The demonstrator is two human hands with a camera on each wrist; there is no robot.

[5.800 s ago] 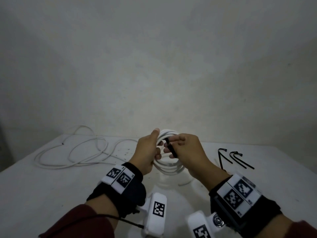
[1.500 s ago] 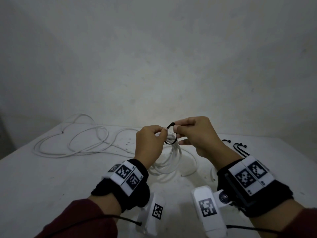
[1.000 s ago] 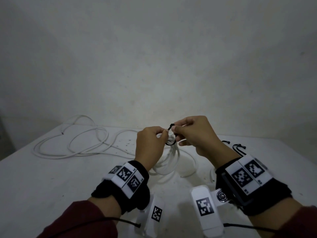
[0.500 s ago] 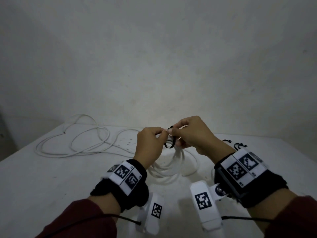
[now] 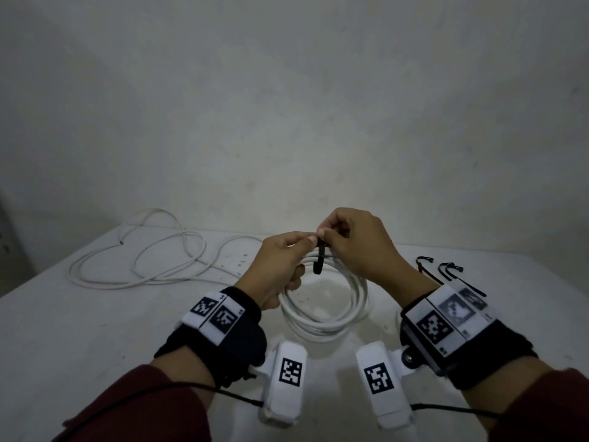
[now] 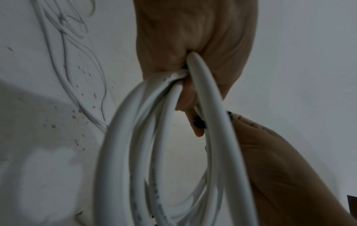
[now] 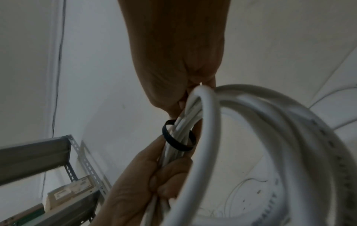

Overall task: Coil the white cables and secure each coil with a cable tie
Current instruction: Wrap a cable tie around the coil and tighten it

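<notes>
A coil of white cable [image 5: 331,307] hangs above the white table, held at its top by both hands. My left hand [image 5: 280,266] grips the bundled strands [image 6: 173,85]. A black cable tie [image 5: 319,256] loops loosely around the strands [image 7: 178,137]. My right hand [image 5: 353,244] pinches the tie's upper end just above the coil, thumb and forefinger together. The tie's head is hidden between the fingertips. In the right wrist view the left hand's fingers [image 7: 164,180] curl round the strands below the loop.
A second white cable [image 5: 143,260] lies loose and uncoiled on the table's [image 5: 79,330] far left. Spare black cable ties [image 5: 443,269] lie at the right, behind my right wrist. A metal shelf frame [image 7: 48,160] shows in the right wrist view. A plain wall stands behind the table.
Both hands lifted the coil off the table and drew together over its top. The tie now forms a closed loop around the strands, and the coil has swung nearer to me.
</notes>
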